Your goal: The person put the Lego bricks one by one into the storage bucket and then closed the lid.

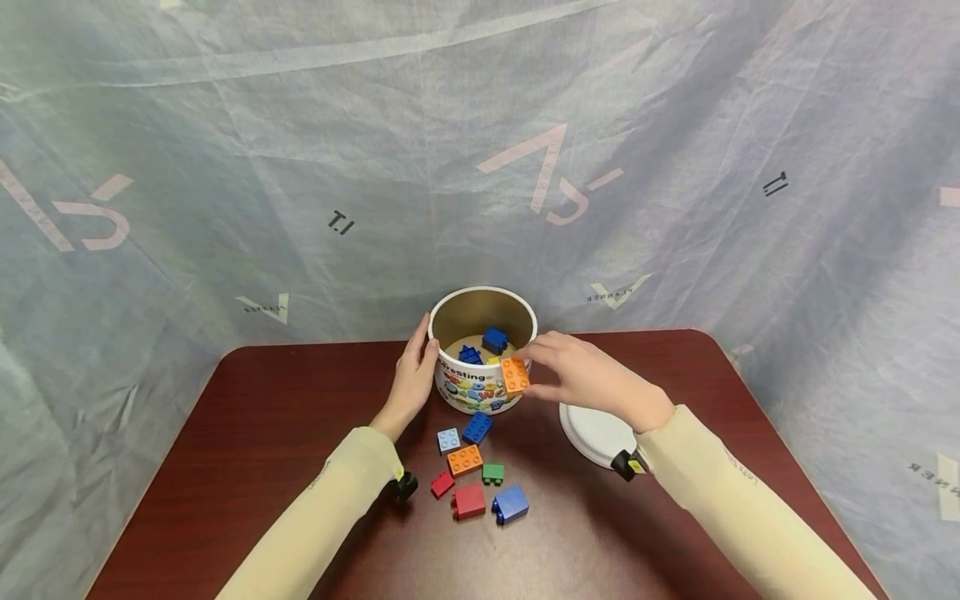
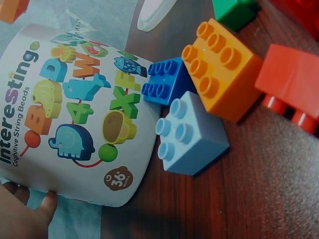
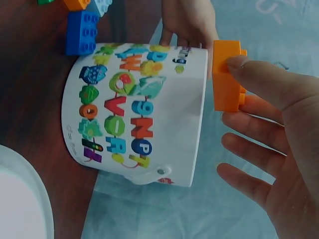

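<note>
My right hand (image 1: 592, 375) pinches an orange building brick (image 1: 514, 377) between thumb and fingers, at the near right rim of a white printed bucket (image 1: 480, 400). In the right wrist view the brick (image 3: 227, 74) stands just off the rim, with the other fingers spread. My left hand (image 1: 411, 379) rests against the bucket's left wall with fairly straight fingers; the left wrist view shows only part of that hand (image 2: 30, 214). Inside the bucket lie a blue brick (image 1: 495, 339), a darker blue piece (image 1: 470, 355) and a bit of yellow, partly hidden by the rim.
Before the bucket lie loose bricks: dark blue (image 1: 477, 427), light blue (image 1: 448, 440), orange (image 1: 465, 460), green (image 1: 492, 474), small red (image 1: 442, 484), larger red (image 1: 468, 502) and blue (image 1: 511, 505). A white lid (image 1: 596, 433) lies right, partly under my right arm. A grey cloth (image 1: 375, 167) hangs behind the table.
</note>
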Motion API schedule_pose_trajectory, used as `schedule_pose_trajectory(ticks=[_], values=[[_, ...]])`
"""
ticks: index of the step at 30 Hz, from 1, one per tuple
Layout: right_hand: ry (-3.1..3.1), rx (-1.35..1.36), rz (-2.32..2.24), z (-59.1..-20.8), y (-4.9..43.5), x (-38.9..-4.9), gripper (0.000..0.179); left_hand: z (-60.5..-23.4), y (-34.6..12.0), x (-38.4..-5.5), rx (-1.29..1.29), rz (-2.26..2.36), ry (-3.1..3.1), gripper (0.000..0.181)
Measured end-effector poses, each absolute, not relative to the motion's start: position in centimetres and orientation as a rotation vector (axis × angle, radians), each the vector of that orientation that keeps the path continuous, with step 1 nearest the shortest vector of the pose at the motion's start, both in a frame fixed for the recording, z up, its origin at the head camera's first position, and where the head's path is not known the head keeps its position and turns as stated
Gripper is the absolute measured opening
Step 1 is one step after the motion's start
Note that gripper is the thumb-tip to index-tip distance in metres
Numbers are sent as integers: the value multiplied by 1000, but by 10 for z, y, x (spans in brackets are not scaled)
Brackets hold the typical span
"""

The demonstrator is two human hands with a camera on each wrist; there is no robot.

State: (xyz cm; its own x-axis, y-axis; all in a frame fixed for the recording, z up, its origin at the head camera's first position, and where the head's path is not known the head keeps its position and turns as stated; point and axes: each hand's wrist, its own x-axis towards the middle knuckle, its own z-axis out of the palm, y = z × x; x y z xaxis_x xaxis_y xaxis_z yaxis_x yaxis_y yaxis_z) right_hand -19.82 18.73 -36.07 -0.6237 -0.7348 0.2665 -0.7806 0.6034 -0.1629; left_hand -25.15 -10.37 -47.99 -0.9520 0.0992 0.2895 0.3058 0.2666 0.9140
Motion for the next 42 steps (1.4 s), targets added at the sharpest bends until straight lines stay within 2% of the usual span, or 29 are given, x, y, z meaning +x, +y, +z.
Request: schedule_pose_trajectory(ticks=[17, 42], values=[[-2803, 1101, 517, -360, 189, -229, 46, -477, -102, -249, -368, -1762, -2371, 57], [-2873, 1020, 550, -364, 178, -264, 50, -481, -101, -251, -353, -1735, -2388, 58]])
